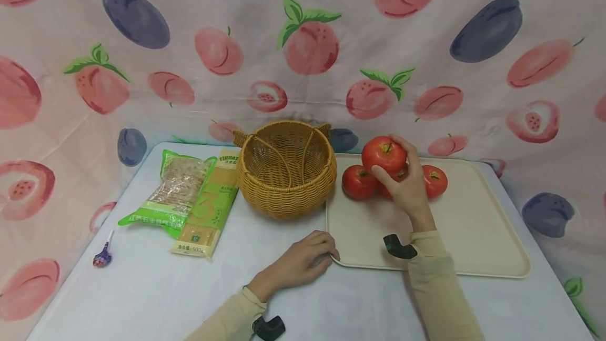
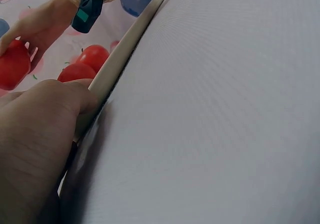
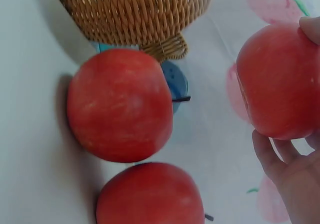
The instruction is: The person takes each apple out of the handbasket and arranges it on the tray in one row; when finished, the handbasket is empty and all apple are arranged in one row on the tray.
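My right hand [image 1: 408, 188] holds a red apple [image 1: 381, 156] above the beige tray [image 1: 478, 225], thumb on one side and fingers on the other. Below it, more red apples sit on the tray: one at the left [image 1: 358, 184], one at the right [image 1: 434, 181], and between them one partly hidden by the hand. The right wrist view shows the held apple [image 3: 280, 81] raised beside two others with dark stems. At the tray's front left corner, my left hand [image 1: 300, 262] grips the rim with curled fingers; the left wrist view shows the thumb against the tray edge [image 2: 117, 64].
A woven basket [image 1: 284, 199] with its handle folded inside stands left of the tray. Further left lie a green-edged bag [image 1: 177, 186], a green and yellow noodle packet [image 1: 213, 209] and a wrapped lollipop [image 1: 102, 257]. Behind the white table [image 1: 156, 293] hangs a fruit-print cloth [image 1: 265, 9].
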`<state>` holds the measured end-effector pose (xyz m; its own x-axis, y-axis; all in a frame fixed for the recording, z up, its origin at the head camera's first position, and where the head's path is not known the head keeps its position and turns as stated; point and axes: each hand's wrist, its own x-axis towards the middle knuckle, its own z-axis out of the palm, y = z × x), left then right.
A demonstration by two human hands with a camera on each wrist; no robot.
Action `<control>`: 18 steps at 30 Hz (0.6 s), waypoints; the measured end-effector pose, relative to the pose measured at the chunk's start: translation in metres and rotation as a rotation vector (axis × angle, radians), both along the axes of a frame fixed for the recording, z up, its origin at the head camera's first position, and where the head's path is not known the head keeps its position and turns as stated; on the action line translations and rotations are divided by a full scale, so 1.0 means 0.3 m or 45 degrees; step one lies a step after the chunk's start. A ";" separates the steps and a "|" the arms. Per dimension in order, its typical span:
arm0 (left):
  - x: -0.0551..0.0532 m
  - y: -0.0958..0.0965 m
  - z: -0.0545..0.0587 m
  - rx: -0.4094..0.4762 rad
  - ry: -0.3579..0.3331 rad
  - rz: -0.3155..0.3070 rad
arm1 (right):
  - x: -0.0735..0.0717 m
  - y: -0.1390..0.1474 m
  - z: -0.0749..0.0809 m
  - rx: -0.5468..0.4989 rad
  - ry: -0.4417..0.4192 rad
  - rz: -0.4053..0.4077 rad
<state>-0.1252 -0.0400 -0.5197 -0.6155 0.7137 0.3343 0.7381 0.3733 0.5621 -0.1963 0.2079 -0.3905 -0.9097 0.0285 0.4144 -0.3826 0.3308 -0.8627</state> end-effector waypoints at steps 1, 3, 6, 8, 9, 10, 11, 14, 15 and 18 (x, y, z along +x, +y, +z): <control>-0.001 0.000 0.000 -0.001 -0.002 0.001 | -0.003 0.006 -0.004 -0.015 0.002 -0.001; -0.002 -0.001 -0.002 0.003 0.015 -0.004 | -0.008 0.016 -0.008 -0.033 -0.001 -0.007; -0.002 0.000 -0.003 0.003 0.018 0.000 | -0.012 0.032 -0.009 -0.049 -0.003 -0.021; -0.002 0.001 -0.001 0.002 0.011 0.002 | -0.012 0.047 -0.008 -0.053 -0.014 -0.045; -0.002 0.001 -0.001 0.001 0.015 0.002 | -0.012 0.055 -0.008 -0.056 -0.017 -0.058; -0.001 0.002 0.000 -0.002 0.005 0.005 | -0.011 0.064 -0.008 -0.062 -0.017 -0.071; -0.002 0.002 0.000 -0.002 0.009 0.004 | -0.010 0.072 -0.009 -0.067 -0.014 -0.088; -0.001 0.001 -0.001 -0.004 0.021 0.001 | -0.008 0.095 -0.011 -0.057 -0.023 -0.149; -0.001 0.000 -0.003 -0.001 0.026 0.000 | -0.007 0.101 -0.012 -0.047 -0.023 -0.172; 0.000 -0.001 -0.005 0.004 0.018 -0.001 | -0.008 0.117 -0.014 -0.039 -0.014 -0.212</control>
<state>-0.1250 -0.0403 -0.5213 -0.6104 0.7130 0.3450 0.7461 0.3714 0.5526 -0.1987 0.2430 -0.3947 -0.8957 0.1915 0.4014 -0.3156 0.3622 -0.8771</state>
